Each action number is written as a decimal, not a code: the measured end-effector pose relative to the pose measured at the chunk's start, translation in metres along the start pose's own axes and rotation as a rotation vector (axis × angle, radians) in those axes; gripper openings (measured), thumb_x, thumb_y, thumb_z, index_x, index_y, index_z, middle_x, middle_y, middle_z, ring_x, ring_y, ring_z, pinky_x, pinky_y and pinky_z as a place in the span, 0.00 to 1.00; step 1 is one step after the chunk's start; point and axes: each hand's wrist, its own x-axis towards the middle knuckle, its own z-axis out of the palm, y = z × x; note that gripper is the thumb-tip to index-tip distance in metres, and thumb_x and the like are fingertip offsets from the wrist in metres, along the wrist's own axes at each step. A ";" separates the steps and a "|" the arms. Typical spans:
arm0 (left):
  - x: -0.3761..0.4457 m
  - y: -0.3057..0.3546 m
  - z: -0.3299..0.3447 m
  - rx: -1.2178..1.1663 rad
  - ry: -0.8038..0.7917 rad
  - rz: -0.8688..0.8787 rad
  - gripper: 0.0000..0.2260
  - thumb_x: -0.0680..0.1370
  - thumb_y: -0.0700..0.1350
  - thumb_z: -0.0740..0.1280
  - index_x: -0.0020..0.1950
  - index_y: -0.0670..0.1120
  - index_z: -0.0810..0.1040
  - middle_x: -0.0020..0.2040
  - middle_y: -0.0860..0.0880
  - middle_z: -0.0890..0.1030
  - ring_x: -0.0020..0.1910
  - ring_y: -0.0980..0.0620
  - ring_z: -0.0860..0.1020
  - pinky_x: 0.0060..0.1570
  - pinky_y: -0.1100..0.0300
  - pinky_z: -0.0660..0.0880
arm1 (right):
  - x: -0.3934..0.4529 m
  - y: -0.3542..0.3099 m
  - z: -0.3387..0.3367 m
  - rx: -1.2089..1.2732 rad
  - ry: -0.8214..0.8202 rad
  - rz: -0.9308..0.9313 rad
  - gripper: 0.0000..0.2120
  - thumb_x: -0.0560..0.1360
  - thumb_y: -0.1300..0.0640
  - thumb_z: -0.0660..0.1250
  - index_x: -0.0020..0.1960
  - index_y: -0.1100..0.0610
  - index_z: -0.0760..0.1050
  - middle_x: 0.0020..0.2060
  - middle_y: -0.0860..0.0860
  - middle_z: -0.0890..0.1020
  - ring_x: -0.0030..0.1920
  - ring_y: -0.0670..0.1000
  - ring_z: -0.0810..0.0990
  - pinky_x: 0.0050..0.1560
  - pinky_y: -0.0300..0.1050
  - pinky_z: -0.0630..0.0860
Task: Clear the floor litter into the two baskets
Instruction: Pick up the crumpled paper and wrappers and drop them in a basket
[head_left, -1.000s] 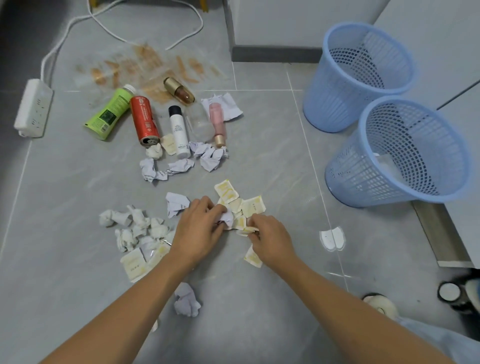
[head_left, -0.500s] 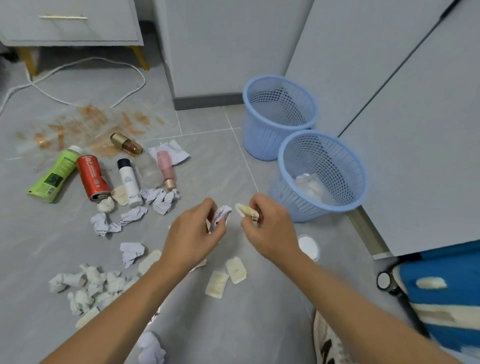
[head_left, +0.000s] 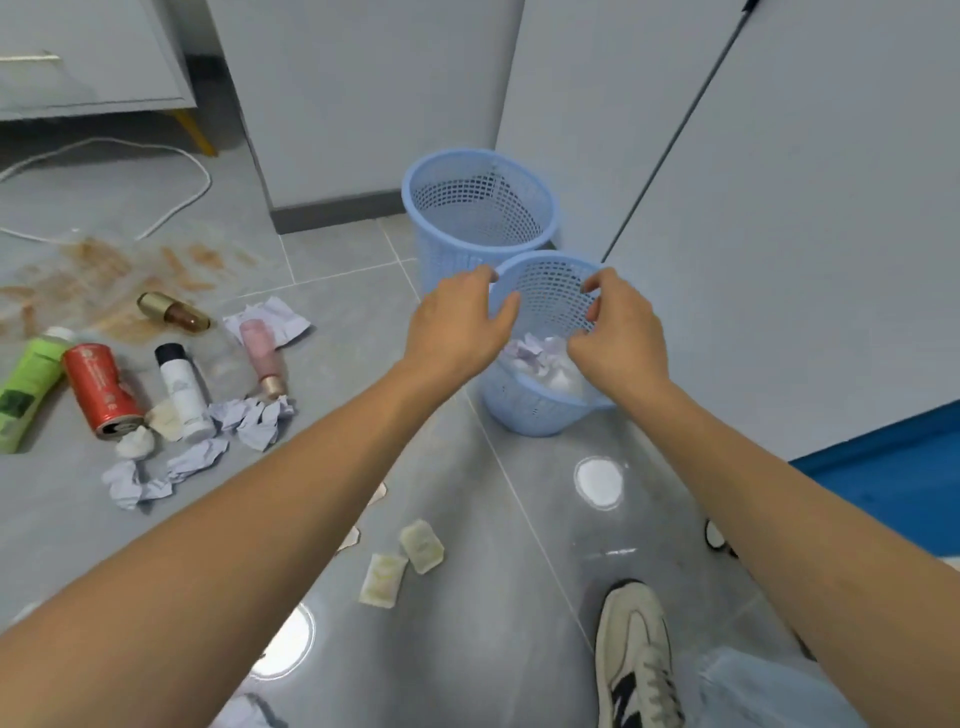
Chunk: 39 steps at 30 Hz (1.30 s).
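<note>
A: Both hands over the near basket (head_left: 540, 410); left hand (head_left: 457, 332) spread and slack at the rim, holding nothing; right hand (head_left: 618, 338) loosely curled, fingers apart, and I see nothing in it, though the palm faces away.

B: Crumpled paper (head_left: 535, 358) sits inside that basket; the far basket (head_left: 478, 208) stands just behind it, touching or nearly so, against the grey cabinets (head_left: 779, 208).

A: Plenty left on the tiles; two pale sachets (head_left: 402, 558) lie between the forearms; paper scraps (head_left: 171, 462) bunch near the red can (head_left: 98, 389), green bottle (head_left: 26, 384), white bottle (head_left: 182, 389), pink bottle (head_left: 262, 356) and gold tube (head_left: 174, 314).

B: Labels? Too blurred to read; the green bottle is cut off at the frame's edge.

A: A white cable (head_left: 156, 156) loops beyond a brown smear (head_left: 104, 270); a sneaker (head_left: 636, 654) sits bottom right.
</note>
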 end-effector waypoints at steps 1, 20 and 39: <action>-0.010 -0.012 -0.007 0.005 0.023 -0.002 0.16 0.81 0.56 0.63 0.63 0.48 0.78 0.54 0.47 0.83 0.54 0.44 0.80 0.48 0.52 0.73 | -0.009 -0.008 0.005 0.023 0.043 -0.041 0.18 0.70 0.63 0.65 0.58 0.53 0.74 0.46 0.50 0.80 0.46 0.55 0.79 0.42 0.47 0.71; -0.283 -0.166 0.091 0.172 -0.453 -0.120 0.23 0.75 0.42 0.65 0.70 0.53 0.71 0.69 0.52 0.66 0.63 0.46 0.68 0.49 0.49 0.78 | -0.225 0.006 0.192 -0.168 -0.696 -0.500 0.27 0.73 0.59 0.68 0.70 0.46 0.69 0.68 0.48 0.68 0.63 0.54 0.67 0.51 0.48 0.75; -0.072 -0.013 0.004 -0.128 0.068 0.158 0.04 0.74 0.45 0.69 0.47 0.47 0.76 0.45 0.50 0.72 0.41 0.47 0.75 0.36 0.51 0.73 | -0.059 -0.044 0.034 0.217 0.149 -0.287 0.07 0.70 0.64 0.69 0.42 0.56 0.72 0.39 0.50 0.75 0.38 0.50 0.72 0.38 0.45 0.68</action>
